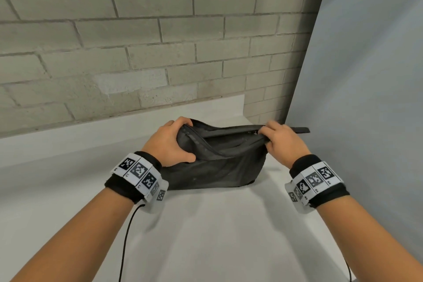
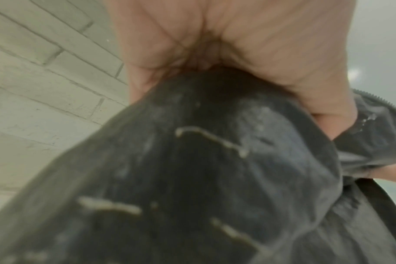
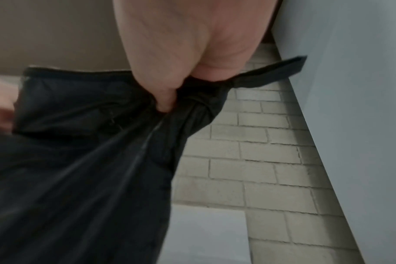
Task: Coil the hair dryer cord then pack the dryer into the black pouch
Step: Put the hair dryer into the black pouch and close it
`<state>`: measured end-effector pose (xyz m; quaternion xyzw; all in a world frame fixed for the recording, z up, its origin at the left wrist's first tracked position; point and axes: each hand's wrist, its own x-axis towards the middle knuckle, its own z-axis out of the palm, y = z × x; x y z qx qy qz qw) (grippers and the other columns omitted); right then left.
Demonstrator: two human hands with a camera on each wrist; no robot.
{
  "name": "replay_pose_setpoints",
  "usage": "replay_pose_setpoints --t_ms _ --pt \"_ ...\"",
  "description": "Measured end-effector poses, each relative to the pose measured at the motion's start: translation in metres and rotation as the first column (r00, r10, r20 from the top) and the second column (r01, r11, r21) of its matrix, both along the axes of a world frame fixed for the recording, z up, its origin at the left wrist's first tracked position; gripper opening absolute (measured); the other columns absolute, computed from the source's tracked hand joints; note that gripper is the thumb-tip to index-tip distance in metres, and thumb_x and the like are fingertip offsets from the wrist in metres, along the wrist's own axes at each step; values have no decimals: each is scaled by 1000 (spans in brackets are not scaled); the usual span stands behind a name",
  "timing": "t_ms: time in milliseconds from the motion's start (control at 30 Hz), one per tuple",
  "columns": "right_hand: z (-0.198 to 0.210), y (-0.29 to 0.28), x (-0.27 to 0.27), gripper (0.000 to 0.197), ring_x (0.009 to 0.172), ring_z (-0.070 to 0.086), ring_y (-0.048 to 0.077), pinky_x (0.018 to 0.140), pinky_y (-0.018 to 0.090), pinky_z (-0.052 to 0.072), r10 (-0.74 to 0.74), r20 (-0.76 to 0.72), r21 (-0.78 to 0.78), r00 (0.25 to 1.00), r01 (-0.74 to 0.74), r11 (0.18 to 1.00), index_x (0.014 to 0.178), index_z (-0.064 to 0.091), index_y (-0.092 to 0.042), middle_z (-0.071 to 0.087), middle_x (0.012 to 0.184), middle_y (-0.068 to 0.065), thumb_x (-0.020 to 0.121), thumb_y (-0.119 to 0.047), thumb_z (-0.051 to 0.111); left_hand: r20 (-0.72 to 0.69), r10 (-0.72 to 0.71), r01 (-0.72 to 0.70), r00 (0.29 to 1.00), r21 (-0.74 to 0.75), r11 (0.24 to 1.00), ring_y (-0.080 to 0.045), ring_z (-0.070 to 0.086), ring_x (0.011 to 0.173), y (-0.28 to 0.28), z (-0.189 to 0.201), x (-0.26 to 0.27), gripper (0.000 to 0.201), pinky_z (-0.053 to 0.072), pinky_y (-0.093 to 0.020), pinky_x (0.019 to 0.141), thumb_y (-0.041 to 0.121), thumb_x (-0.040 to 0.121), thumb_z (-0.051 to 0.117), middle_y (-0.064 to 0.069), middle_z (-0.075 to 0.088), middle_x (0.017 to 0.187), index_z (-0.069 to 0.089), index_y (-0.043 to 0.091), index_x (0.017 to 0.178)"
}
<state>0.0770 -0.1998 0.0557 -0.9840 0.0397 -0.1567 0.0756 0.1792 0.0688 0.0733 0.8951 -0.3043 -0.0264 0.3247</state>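
The black pouch (image 1: pixel 217 165) stands on the white table (image 1: pixel 206 224) just ahead of me, bulging, with its zipper partly undone along the top. My left hand (image 1: pixel 174 142) grips the pouch's left end, fingers over the top edge and thumb on the near side. My right hand (image 1: pixel 279 142) pinches the pouch's right top corner, where a black strap tab (image 1: pixel 299 130) sticks out to the right. In the left wrist view the palm (image 2: pixel 237 53) presses on the dark fabric (image 2: pixel 192 178). The right wrist view has my fingers (image 3: pixel 167 100) bunching the fabric (image 3: pixel 79 160). No hair dryer or cord shows.
A grey brick wall (image 1: pixel 137 41) rises right behind the table. A pale blue panel (image 1: pixel 366 75) closes off the right side, close to my right hand. Bare table surface stretches to the left and toward me.
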Motion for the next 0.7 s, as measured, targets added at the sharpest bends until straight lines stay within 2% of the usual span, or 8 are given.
replay_pose_setpoints --t_ms 67,133,200,300,400,467,567,700 --pt "2 1 0 48 100 53 36 93 42 45 -16 19 60 1000 15 998 128 46 -15 45 129 10 82 -6 52 -2 -10 10 1000 -19 1000 -20 52 94 0 -1 1 72 48 -35 84 31 48 74 -1 52 103 43 35 112" --pt "1 2 0 60 113 49 32 101 42 38 -11 -83 41 996 14 999 138 34 -21 43 138 8 82 -17 56 9 -37 37 999 -11 999 -19 52 95 -1 -4 -1 73 47 -33 85 29 50 77 0 51 105 43 34 115" --pt "-3 0 1 45 112 50 27 99 37 38 -13 -137 85 990 25 996 130 45 -18 56 125 8 87 -25 54 21 -65 66 998 -29 997 -15 51 95 -1 -8 -2 72 44 -27 85 33 51 76 4 51 105 45 35 116" --pt "-12 -5 3 21 96 57 28 82 31 42 -62 -56 291 997 75 954 101 61 -8 64 100 11 92 -23 49 3 -84 83 996 -198 977 -2 54 94 1 -15 -3 61 42 -13 83 35 56 82 12 53 101 54 38 109" --pt "-22 -7 7 17 94 58 30 83 34 44 -100 -42 322 994 108 941 99 61 -4 63 98 14 92 -14 49 14 -49 50 999 -406 913 5 57 86 0 -17 -7 35 43 -6 79 16 66 80 11 59 93 63 35 91" --pt "-23 -5 10 17 97 58 30 87 36 46 -123 -31 340 992 126 932 102 61 -7 63 102 13 89 -10 50 10 10 -4 1000 -515 857 8 57 79 -1 -16 -7 30 42 -4 76 3 71 73 9 61 85 65 30 79" --pt "-16 6 10 30 105 57 26 92 35 46 -43 -66 266 997 59 962 115 57 -15 62 113 7 85 -19 56 -88 85 -121 993 -605 787 12 58 70 -1 -13 -2 34 45 -3 70 -6 77 63 9 63 79 64 28 71" --pt "1 36 18 64 120 47 25 101 40 39 75 -201 54 977 -65 996 141 27 -28 54 133 2 86 -44 53 -103 63 -114 993 -634 765 14 58 71 -2 -12 0 34 44 -2 72 -9 79 59 10 62 83 63 24 77"
